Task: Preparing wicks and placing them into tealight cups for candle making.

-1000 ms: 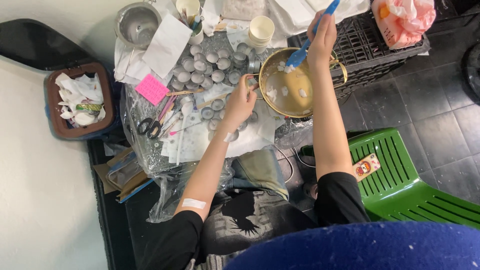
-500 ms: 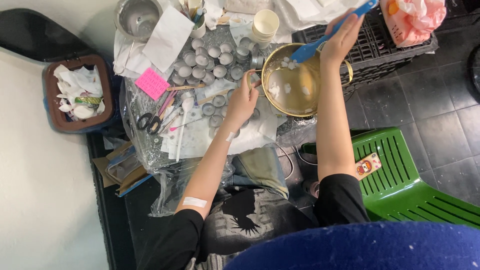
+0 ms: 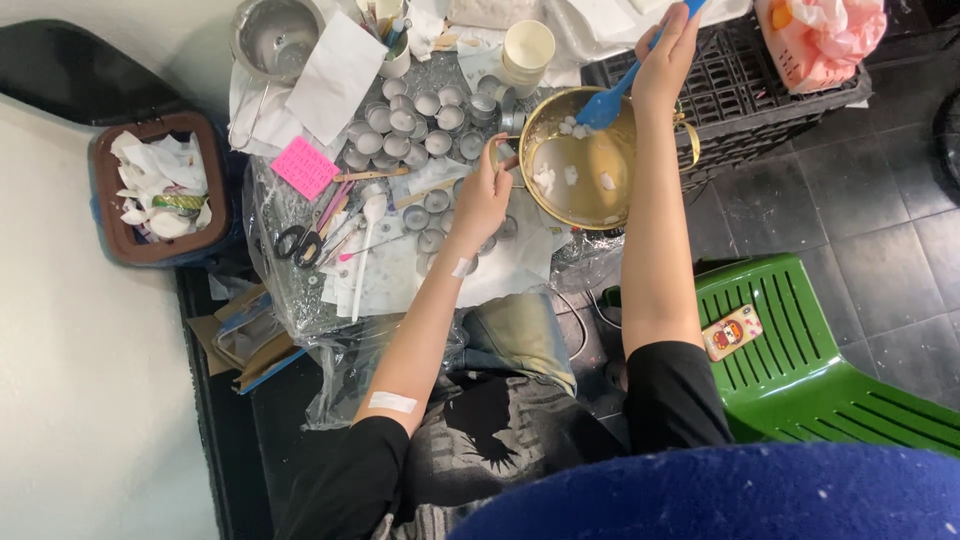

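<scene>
**Spatula in the pan, both hands busy**

I see the blue spatula [image 3: 607,104] with its blade down inside the brass-coloured pan [image 3: 560,205], resting at the far rim among a few white lumps that float on pale liquid. Its handle slants up and away to the right, and my right hand [image 3: 662,52] is clenched around that handle, above and beyond the pan's far edge. The pan sits at the right end of the worktop [image 3: 300,300], partly over a black crate [image 3: 745,85].

My left hand [image 3: 482,195] lies just left of the pan, fingers closed on its near-left rim or handle; I cannot tell which part exactly. So the pan lies between my two hands, left hand touching it, right hand above it.

Further left on the worktop stand rows of small round metal cups [image 3: 420,125], then a pink note pad [image 3: 303,166], scissors [image 3: 296,244] and a stack of paper cups [image 3: 527,52]. A steel pot [image 3: 272,38] stands at the far-left corner. On the floor to the left is a bin [image 3: 160,190] full of white scraps; to the right, a green plastic chair [image 3: 800,350] carries a small phone [image 3: 731,333].
</scene>
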